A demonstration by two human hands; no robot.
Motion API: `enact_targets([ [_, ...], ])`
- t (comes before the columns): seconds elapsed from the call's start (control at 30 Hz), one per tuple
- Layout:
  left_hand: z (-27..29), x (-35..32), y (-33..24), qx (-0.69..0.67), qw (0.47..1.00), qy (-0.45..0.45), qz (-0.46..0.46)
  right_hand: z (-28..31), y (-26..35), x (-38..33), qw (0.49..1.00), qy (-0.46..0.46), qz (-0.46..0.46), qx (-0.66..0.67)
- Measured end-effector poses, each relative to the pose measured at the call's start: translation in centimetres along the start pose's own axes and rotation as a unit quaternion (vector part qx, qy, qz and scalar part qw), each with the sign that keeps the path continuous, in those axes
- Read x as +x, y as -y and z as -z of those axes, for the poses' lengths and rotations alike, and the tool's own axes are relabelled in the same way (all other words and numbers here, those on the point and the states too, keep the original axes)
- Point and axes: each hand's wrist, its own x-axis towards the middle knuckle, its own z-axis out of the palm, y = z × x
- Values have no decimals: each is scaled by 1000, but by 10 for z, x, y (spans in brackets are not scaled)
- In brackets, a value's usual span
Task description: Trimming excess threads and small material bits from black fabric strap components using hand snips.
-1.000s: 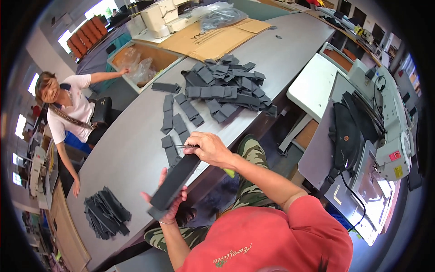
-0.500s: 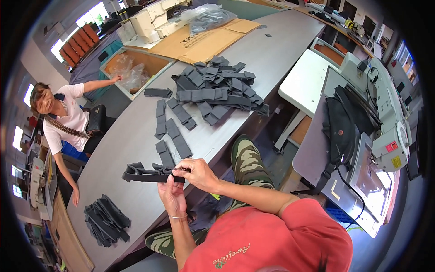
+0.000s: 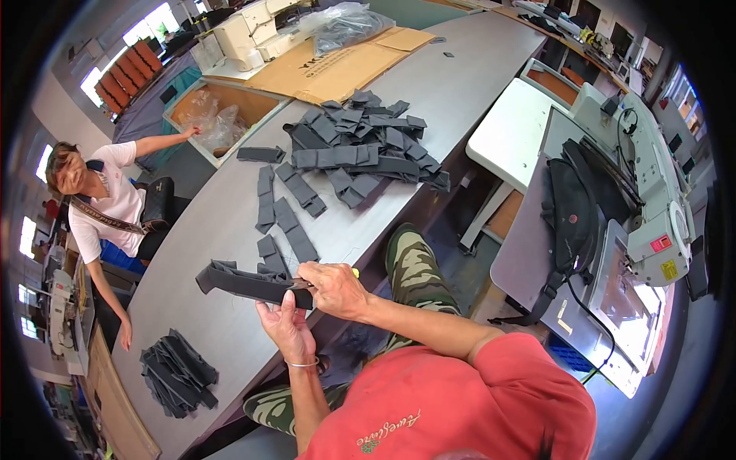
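My left hand (image 3: 289, 328) pinches a long dark grey fabric strip (image 3: 249, 285) between thumb and fingers, just past the table's near edge. The strip is folded, and its far end sticks out to the left over the table. My right hand (image 3: 337, 290) is closed around thread snips (image 3: 301, 284), whose metal blades lie against the strip beside my left thumb. Most of the snips is hidden in my fist. Several single grey strips (image 3: 295, 230) lie on the table just beyond my hands.
A large heap of grey strips (image 3: 360, 142) sits on the grey table (image 3: 452, 92), and a smaller bundle (image 3: 179, 373) lies at near left. Flattened cardboard (image 3: 330, 73) is at the back. A person (image 3: 115, 195) stands across the table; a sewing machine (image 3: 655, 230) is on the right.
The strip has turned, its flat side now facing me more. My right hand has tilted, and the blades now show at the strip. The view has shifted slightly.
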Motion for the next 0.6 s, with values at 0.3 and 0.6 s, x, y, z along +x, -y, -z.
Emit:
enact_targets([
  [0.3, -4, -3, -4, -15, 1000, -4, -7, 1, 3, -2, 957, 24, -185, 224],
  [0.6, -18, 13, 3, -51, 998, 26, 17, 33, -12, 5, 847, 104, -294, 430],
])
